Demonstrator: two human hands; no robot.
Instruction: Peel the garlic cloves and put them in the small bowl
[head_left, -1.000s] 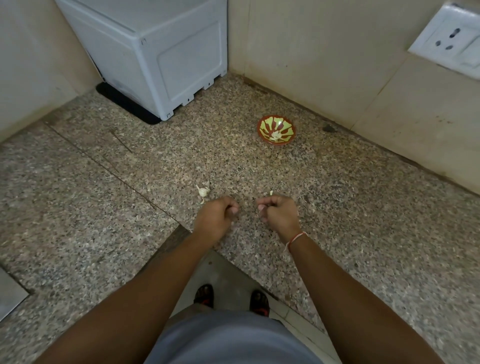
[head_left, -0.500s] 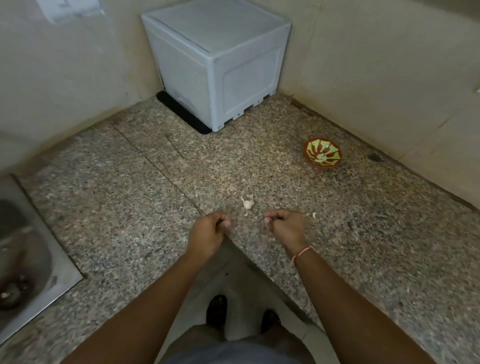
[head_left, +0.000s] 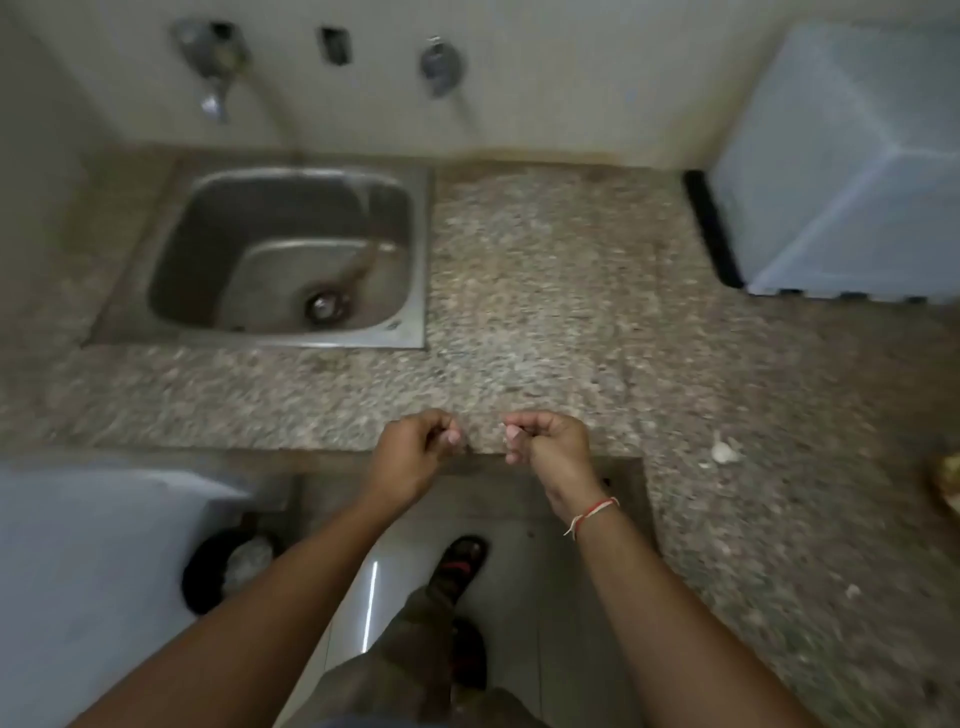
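Note:
My left hand (head_left: 415, 457) and my right hand (head_left: 548, 447) hover side by side over the front edge of the speckled granite counter (head_left: 545, 291), both curled into loose fists. A small pale scrap that looks like garlic skin (head_left: 503, 427) sticks out between my right fingertips. Anything inside my left fist is hidden. A garlic piece (head_left: 724, 452) lies on the counter well to the right of my hands. Only a sliver of the small bowl (head_left: 948, 478) shows at the right edge of the frame.
A steel sink (head_left: 415, 260) is set into the counter at the far left, with a tap (head_left: 213, 98) on the wall above. A white box (head_left: 841, 171) stands at the back right. Below the counter are a black bin (head_left: 228, 571), a white surface (head_left: 78, 561) and my feet.
My view has swung left, so the sink has come into sight and the bowl and garlic have slid to the right edge. Both hands stay curled and have moved left with me, away from the garlic.

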